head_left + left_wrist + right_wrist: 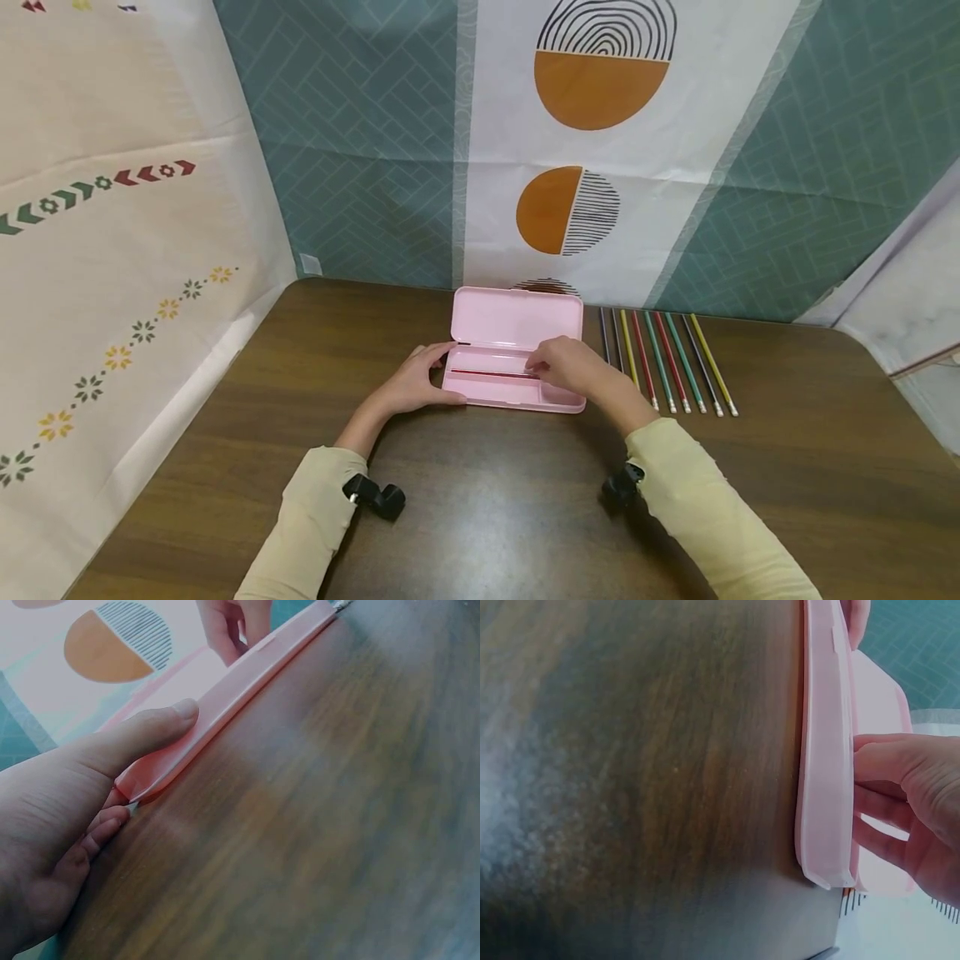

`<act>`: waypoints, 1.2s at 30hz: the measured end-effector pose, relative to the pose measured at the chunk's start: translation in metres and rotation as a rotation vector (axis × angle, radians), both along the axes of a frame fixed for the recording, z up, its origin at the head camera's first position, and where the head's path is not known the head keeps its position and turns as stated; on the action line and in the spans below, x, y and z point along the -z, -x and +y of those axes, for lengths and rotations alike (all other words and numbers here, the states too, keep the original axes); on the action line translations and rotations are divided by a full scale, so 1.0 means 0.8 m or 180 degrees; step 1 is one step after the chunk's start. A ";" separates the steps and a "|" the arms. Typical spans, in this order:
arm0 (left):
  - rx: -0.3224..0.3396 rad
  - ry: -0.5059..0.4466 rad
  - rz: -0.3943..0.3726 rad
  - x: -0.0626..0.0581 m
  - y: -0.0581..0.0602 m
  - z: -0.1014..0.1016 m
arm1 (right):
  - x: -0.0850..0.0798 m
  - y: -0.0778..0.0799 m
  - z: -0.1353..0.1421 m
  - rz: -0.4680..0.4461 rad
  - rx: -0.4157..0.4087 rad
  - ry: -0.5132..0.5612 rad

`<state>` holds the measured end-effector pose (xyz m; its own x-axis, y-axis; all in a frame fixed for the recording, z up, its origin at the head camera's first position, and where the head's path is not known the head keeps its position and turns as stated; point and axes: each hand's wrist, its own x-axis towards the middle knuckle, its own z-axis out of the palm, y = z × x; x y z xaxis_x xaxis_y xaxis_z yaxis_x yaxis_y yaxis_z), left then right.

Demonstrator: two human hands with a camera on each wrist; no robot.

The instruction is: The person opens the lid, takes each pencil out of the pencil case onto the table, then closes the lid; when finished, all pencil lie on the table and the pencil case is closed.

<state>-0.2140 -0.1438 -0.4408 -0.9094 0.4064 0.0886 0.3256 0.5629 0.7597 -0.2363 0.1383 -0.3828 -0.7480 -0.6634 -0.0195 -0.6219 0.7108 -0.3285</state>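
Observation:
A pink pencil case (517, 402) lies with its lid raised at the back of the table. Inside it, a red pencil (491, 374) runs lengthwise along a divider. My left hand (411, 383) grips the left end of the case, thumb at the front wall and fingers round the back corner. In the left wrist view the thumb (161, 724) presses the pink wall. My right hand (572, 365) reaches into the case from the right, its bent fingers at the red pencil's right end. The case's front wall (829, 765) hides those fingertips in the right wrist view.
Several pencils (663, 358) in yellow, red, green and dark colours lie side by side right of the case, erasers toward me. A patterned cloth (360, 167) hangs right behind the table's back edge. Brown tabletop (480, 500) stretches in front of the case.

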 end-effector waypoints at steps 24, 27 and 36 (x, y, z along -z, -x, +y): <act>0.0017 -0.0018 -0.0041 -0.001 -0.002 0.000 | 0.004 0.000 0.003 -0.0003 -0.0004 0.0007; 0.0015 -0.0029 -0.0036 -0.001 -0.002 0.001 | -0.002 -0.001 0.006 0.0109 0.0020 0.0103; 0.0014 -0.0009 -0.0048 0.000 -0.002 0.001 | -0.024 -0.003 0.022 0.0554 0.0225 0.0485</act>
<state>-0.2122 -0.1433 -0.4406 -0.9089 0.4101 0.0759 0.3164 0.5594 0.7661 -0.2339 0.1563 -0.3639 -0.7760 -0.5947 0.2100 -0.6290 0.7050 -0.3276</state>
